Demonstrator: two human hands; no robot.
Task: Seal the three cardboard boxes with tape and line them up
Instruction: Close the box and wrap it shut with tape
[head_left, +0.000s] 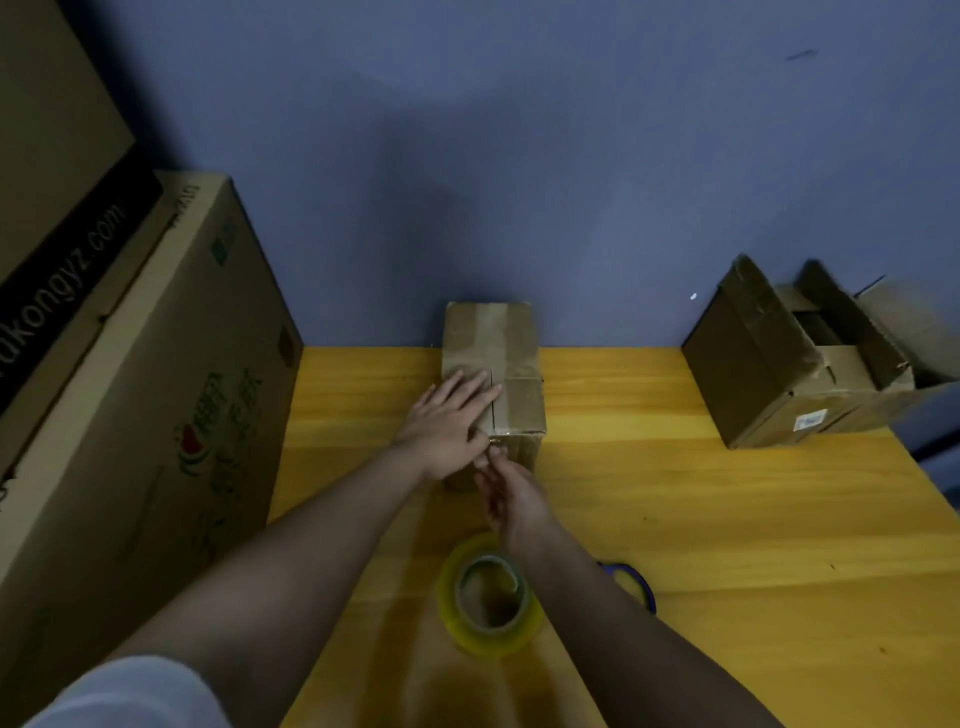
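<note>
A small closed cardboard box (511, 364) stands at the middle of the yellow table (701, 519), against the blue wall. My left hand (449, 423) lies flat on its top with fingers spread. My right hand (511, 499) touches the box's near top edge with its fingertips, where a bit of clear tape seems to lie; whether it pinches the tape is unclear. A roll of yellowish tape (491, 597) lies flat on the table under my right forearm. An open cardboard box (800, 364) with raised flaps stands at the far right.
A large printed cardboard box (156, 415) stands at the table's left edge, with another big carton (52, 130) behind it. Blue scissor handles (636, 579) peek out beside my right forearm. The table's right edge runs diagonally near the open box.
</note>
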